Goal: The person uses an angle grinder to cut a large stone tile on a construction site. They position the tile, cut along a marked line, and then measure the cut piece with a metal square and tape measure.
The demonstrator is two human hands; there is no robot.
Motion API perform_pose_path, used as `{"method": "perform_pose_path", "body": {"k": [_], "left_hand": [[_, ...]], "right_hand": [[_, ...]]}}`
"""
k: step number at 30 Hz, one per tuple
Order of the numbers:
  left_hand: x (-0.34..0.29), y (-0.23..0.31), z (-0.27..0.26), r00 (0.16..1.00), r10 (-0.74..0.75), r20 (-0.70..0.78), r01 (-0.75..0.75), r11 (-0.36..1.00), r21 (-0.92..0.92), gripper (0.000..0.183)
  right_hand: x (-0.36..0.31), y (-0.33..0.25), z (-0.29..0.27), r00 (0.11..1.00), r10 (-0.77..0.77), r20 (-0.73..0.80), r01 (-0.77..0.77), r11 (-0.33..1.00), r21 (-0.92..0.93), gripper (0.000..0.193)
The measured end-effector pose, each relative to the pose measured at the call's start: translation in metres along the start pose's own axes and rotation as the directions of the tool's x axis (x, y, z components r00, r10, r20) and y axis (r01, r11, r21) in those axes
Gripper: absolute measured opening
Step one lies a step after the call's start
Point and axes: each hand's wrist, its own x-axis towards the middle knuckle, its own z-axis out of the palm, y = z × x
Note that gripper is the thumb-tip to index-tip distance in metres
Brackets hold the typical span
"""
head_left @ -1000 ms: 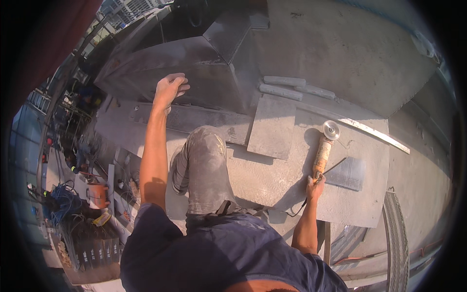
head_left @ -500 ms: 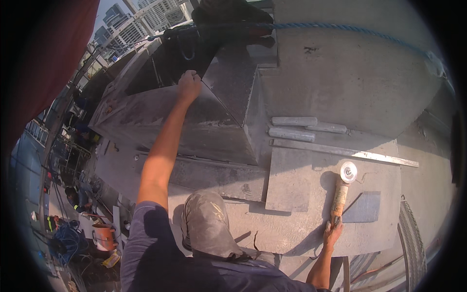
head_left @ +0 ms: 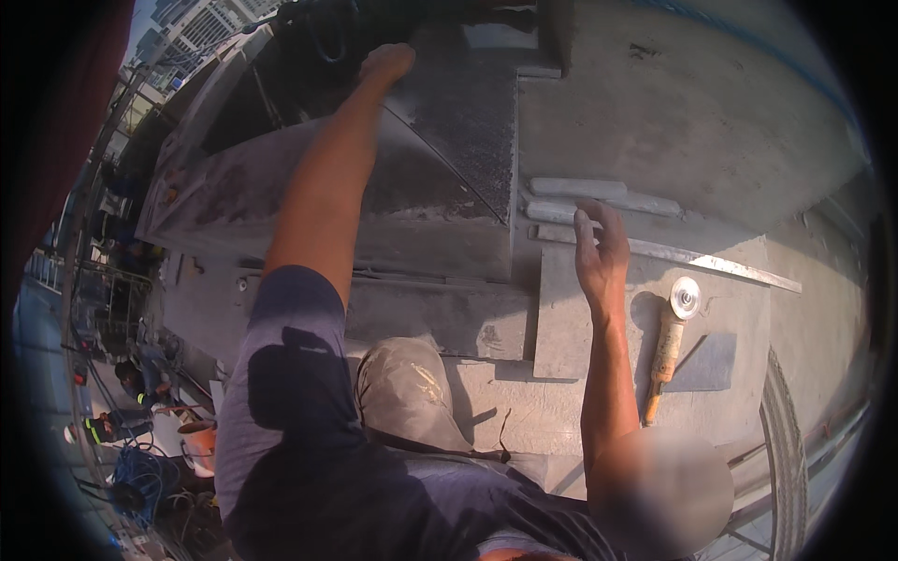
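Three grey bars (head_left: 582,190) near the empty, parted right fingers (head_left: 612,224), grip of the left fingers (head_left: 402,59) unclear

Grey concrete (head_left: 692,122), part shaded, part sunlit; tall buildings (head_left: 201,30) upper left.

Left hand (head_left: 388,62) far forward on outstretched arm (head_left: 323,187), right hand (head_left: 603,248) loosely curled.

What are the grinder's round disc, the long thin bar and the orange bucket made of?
The round disc looks like shiny metal: it's silvery and bright. The long thin bar may be dull metal, since it's straight-edged and pale, but painted wood is possible. The orange bucket is probably plastic, going by its even colour, though it's too small to tell how glossy.
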Motion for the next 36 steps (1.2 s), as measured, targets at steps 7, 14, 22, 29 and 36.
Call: {"method": "perform_pose_path", "body": {"k": [7,14,22,29,36], "left_hand": [[0.042,-0.008,0.051,0.991,0.131,0.031,-0.135,0.977,0.168,0.053],[0.040,-0.035,0.037,0.993,0.118,0.006,-0.116,0.973,0.201,0.050],[0.013,-0.013,0.035,0.997,0.025,0.074,-0.032,0.995,0.090,0.051],[0.039,-0.054,0.038,0.981,0.190,0.043,-0.194,0.938,0.287,0.055],[0.018,-0.093,0.015,0.923,0.350,0.158,-0.383,0.863,0.328,0.065]], "right_hand": [[0.163,-0.035,0.160,0.815,-0.422,0.398,0.578,0.643,-0.503,0.049],[0.143,-0.046,0.174,0.809,-0.339,0.479,0.580,0.590,-0.562,0.053],[0.136,-0.048,0.159,0.843,-0.288,0.454,0.525,0.623,-0.581,0.053],[0.074,-0.020,0.094,0.991,-0.088,0.105,0.074,0.989,0.130,0.050],[-0.200,0.162,-0.044,0.905,0.371,-0.209,-0.404,0.594,-0.696,0.066]]}}
